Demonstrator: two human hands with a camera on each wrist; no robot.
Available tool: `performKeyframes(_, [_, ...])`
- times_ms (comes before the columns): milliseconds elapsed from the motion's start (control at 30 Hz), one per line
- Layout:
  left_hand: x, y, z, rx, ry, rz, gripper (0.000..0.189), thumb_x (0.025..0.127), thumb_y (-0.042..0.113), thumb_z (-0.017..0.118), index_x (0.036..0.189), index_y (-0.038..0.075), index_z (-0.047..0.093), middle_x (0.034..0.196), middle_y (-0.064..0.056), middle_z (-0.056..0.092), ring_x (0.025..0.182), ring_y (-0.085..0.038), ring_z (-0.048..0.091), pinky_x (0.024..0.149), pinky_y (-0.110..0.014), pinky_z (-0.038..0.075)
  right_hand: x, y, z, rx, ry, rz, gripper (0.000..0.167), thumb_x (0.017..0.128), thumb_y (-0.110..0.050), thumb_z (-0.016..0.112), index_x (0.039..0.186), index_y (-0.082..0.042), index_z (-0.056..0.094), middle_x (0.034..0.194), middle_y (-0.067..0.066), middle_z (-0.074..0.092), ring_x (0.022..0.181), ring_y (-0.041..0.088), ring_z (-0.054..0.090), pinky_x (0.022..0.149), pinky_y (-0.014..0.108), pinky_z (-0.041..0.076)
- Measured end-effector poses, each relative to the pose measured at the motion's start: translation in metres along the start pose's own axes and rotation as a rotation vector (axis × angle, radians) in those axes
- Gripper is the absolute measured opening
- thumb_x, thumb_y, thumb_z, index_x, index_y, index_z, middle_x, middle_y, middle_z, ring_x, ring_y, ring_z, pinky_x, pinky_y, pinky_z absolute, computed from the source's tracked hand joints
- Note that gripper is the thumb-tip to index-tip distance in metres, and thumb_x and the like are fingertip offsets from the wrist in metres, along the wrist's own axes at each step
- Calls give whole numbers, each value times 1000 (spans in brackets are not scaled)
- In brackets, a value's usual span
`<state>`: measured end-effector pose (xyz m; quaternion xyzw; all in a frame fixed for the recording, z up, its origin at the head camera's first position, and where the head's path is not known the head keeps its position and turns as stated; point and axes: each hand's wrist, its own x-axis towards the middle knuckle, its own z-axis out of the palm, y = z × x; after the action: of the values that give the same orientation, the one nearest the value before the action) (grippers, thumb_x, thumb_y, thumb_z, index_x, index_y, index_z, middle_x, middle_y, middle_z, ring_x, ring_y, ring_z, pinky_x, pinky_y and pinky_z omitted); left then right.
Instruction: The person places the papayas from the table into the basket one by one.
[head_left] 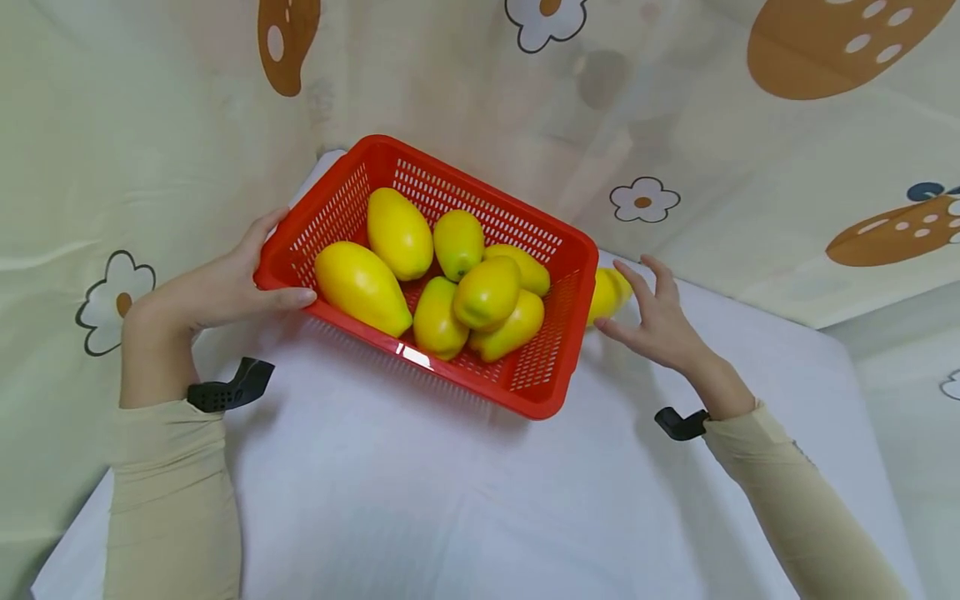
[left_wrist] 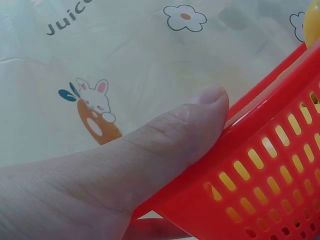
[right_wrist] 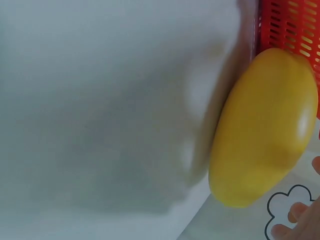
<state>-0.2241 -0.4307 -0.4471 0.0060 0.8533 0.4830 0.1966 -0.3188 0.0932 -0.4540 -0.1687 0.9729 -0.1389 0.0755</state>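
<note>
A red plastic basket (head_left: 450,375) with slotted walls holds several yellow mangoes (head_left: 362,287), some tinged green. My left hand (head_left: 217,287) grips its left end; in the left wrist view the thumb (left_wrist: 200,117) lies on the rim, with a finger showing below it. Just beyond the basket's right end is a loose yellow mango (head_left: 609,293), partly hidden by the rim in the head view. Around that mango, my right hand (head_left: 663,325) has its fingers spread. The right wrist view shows the loose mango (right_wrist: 265,130) close against the basket wall, with fingertips at the lower right corner.
A white-covered table (head_left: 360,500) lies under the basket. Behind and to the left, a cream curtain (head_left: 465,92) printed with flowers and carrots comes close to the basket. Each wrist wears a black camera band (head_left: 231,387).
</note>
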Motion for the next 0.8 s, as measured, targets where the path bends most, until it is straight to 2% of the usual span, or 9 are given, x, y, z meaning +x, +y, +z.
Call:
performKeyframes(300, [0, -1, 2, 5, 4, 3, 107, 82, 45, 70, 149, 36, -13, 152, -13, 20, 134, -35, 26, 94, -54, 49, 12, -3, 2, -41, -59, -53, 92, 77, -51, 70, 151, -23, 23, 159, 9, -4, 141, 39, 9, 97, 71, 34])
performKeyframes(567, [-1, 0, 2, -17, 4, 16, 106, 83, 41, 70, 149, 35, -12, 150, -11, 22, 133, -33, 28, 93, -51, 50, 25, -5, 9, -30, -51, -76, 87, 76, -49, 71, 146, -14, 32, 156, 13, 8, 137, 40, 18, 99, 68, 36])
performKeyframes(800, [0, -2, 1, -18, 7, -7, 105, 82, 44, 70, 149, 37, -12, 151, -11, 22, 134, -34, 28, 95, -53, 48, 34, -8, 18, 16, -24, -73, 83, 76, -42, 74, 138, -8, 30, 143, 17, 29, 122, 35, 34, 88, 56, 50])
